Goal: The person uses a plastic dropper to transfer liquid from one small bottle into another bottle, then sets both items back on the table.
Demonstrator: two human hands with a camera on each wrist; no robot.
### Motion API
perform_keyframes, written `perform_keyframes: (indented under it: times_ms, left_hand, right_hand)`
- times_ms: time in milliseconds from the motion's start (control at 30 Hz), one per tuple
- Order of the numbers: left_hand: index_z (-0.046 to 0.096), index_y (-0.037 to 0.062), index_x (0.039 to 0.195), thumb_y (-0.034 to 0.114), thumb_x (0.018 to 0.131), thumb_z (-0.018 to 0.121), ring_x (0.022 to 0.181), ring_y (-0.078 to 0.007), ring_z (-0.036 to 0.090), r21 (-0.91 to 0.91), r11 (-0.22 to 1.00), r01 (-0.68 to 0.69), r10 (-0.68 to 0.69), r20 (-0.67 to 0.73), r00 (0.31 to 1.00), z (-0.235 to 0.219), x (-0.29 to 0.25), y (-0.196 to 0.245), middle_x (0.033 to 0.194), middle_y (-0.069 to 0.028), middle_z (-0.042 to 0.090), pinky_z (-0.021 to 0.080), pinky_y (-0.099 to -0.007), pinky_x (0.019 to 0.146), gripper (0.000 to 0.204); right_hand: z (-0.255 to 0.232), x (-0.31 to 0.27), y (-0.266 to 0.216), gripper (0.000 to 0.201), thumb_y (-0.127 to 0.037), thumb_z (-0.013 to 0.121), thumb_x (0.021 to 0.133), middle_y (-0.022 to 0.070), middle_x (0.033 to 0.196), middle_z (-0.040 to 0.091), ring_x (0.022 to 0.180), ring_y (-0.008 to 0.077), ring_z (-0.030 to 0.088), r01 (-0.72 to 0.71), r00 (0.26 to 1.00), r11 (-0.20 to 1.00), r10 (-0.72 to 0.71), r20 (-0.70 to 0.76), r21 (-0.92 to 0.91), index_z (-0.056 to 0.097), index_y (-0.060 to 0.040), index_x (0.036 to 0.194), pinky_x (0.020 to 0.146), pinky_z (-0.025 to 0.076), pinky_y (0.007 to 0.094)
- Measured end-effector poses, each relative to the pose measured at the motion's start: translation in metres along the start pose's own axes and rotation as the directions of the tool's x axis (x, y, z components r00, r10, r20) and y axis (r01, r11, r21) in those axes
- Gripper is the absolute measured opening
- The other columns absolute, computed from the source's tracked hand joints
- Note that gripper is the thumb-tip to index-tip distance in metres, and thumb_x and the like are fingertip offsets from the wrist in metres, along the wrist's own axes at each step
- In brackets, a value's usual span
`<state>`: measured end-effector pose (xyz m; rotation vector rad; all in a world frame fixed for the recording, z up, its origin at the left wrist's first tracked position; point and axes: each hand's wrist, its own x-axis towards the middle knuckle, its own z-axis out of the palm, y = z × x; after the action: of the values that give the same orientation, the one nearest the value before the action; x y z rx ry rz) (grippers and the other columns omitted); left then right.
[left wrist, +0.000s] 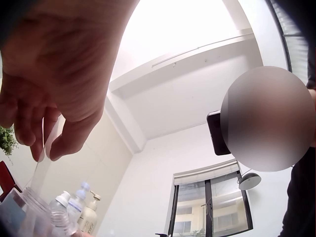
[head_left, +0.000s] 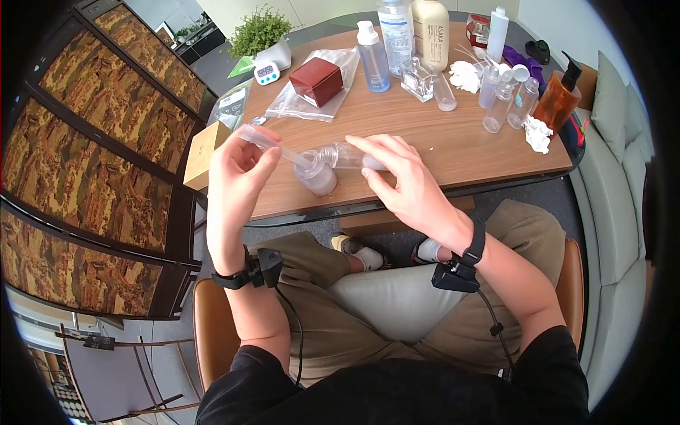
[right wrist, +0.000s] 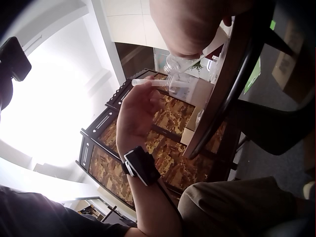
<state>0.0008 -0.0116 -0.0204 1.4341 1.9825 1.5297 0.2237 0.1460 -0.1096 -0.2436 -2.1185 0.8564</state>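
Observation:
In the head view the left hand pinches a translucent plastic stick or tube, whose lower end is inside the mouth of a clear wide jar. Beside that jar a clear bottle lies on its side, its neck toward the jar. The right hand holds the bottle's far end with thumb and fingers. The left wrist view shows the tube between thumb and fingers of the left hand, above the jar's threaded neck.
Behind the hands stand a dark red box on a plastic bag, a timer, a potted plant and tall bottles. To the right are small clear bottles, crumpled tissue and an amber pump bottle. A cardboard box is at left.

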Motion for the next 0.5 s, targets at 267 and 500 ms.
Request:
perform_keyframes:
  times_ms: [267,500]
  left_hand:
    - [0.069,-0.0014,0.117,0.002,0.104,0.064,0.069,-0.0044,0.048,-0.114,0.963,-0.244,0.202,-0.297,0.933,-0.013,-0.001,0.008,0.084,0.0019,0.060,0.035,-0.0217,0.062,0.014]
    - [0.070,0.0003,0.117,0.003,0.104,0.068,0.077,-0.0036,0.052,-0.169,0.960,-0.223,0.173,-0.268,0.948,0.002,0.002,0.005,0.096,0.0014,0.065,0.040,-0.0215,0.067,0.013]
  right_hand:
    - [-0.001,0.000,0.000,0.048,-0.003,0.068,0.100,0.0132,0.125,0.070,0.119,0.0334,0.063,0.002,1.000,1.000,-0.001,0.003,-0.009,0.068,-0.0052,0.148,0.109,0.047,0.0462]
    - [0.001,0.000,-0.001,0.048,-0.003,0.068,0.100,0.0134,0.124,0.070,0.120,0.0338,0.063,-0.004,1.000,1.000,0.004,0.001,-0.003,0.068,-0.0050,0.148,0.110,0.047,0.0465]
